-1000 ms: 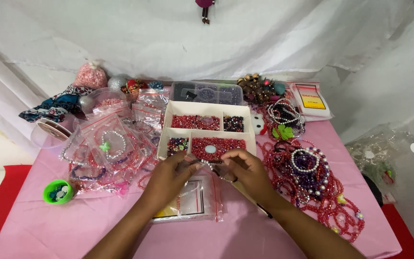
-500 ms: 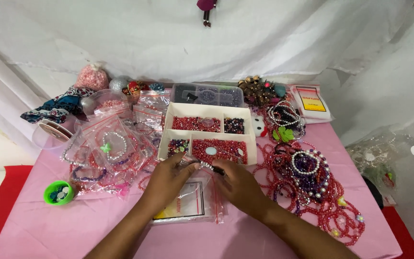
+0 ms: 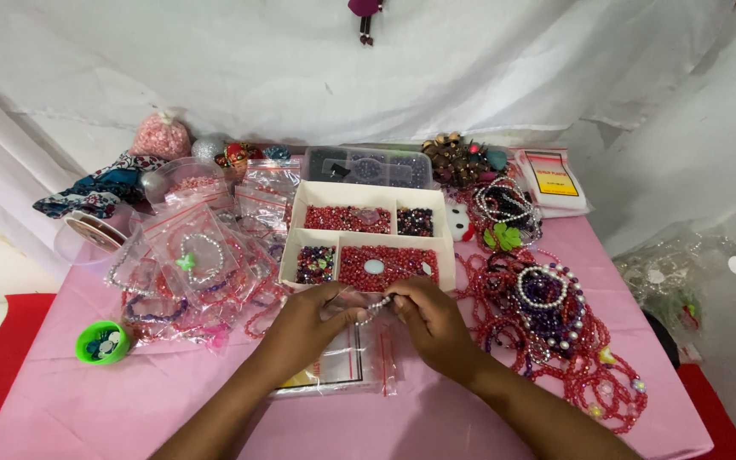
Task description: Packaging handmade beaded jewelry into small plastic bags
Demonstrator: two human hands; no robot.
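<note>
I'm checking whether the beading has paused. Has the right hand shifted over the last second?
Yes. The right hand has moved left, from below the right corner of the white divided bead box toward its middle, closing on the left hand.

Two bare forearms come up from the bottom edge of the view, one from the lower left and one from the lower right, and end in the left hand [image 3: 304, 324] and the right hand [image 3: 432, 322]. No sleeve shows on either arm as far back as the frame's edge; both are uncovered from the wrist down to where the picture cuts them off. No watch, bracelet or band is visible on either wrist. No ring can be made out on the fingers [image 3: 344, 300] that show, and the nails are too small to tell whether they are painted. Nothing else of the person is in view
</note>
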